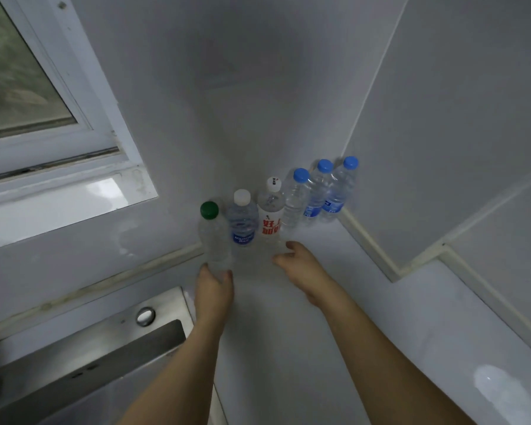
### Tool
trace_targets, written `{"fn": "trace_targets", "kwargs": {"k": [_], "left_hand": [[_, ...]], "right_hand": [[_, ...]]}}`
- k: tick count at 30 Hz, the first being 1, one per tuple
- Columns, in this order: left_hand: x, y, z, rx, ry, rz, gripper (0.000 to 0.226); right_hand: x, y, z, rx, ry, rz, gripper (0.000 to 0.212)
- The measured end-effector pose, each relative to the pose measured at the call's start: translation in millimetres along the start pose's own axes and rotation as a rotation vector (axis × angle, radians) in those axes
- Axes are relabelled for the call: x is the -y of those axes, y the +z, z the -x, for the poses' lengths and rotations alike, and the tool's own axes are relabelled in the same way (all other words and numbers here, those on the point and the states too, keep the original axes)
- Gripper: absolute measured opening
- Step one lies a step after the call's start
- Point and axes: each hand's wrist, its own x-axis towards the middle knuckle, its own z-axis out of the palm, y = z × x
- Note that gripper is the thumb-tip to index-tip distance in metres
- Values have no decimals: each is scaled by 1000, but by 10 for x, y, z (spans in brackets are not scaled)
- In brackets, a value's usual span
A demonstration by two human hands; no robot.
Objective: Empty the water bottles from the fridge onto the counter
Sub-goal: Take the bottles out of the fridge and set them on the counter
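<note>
White tabletop [334, 302] in a tiled corner, steel sink [89, 348] at left; six water bottles stand in a row along the wall. Left hand [213, 286]: grip closed round the base of the green-capped bottle [213, 237], row's left end. Right hand [301, 265]: fingers loosely curled, holding nothing, beside the base of the red-lettered bottle [270, 216].

White counter [319, 317], six upright bottles [295, 204] (back corner)

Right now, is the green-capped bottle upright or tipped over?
Upright: the green-capped bottle stands on the counter, cap uppermost, left hand gripping its base.
</note>
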Motion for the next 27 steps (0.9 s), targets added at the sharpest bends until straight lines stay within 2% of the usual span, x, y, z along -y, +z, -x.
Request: {"fn": "trace_targets", "kwargs": {"k": [3,6,14,19,22,27], "left_hand": [[4,198,212,19,105,-28,42],[-80,461,469,92,234,-156,55],[-426,1063,1172,352,652,-448,57],[-574,1359,1822,473,915,-591,57],[-613,1515,2246,533,1010,-650,57],[-719,1750,3397,694,1238,-635,55]], "right_hand": [[-249,-212,183,-110,7,105,71],[-497,-482,418,-213,-4,196,70],[-1042,-1198,1121,-415,-82,483,65],[-1504,-1628,1684,-510,18,549,66],[-1801,-1818,2136,-561,84,538,67],[-2364,-2132,3278,-728,216,479,67]]}}
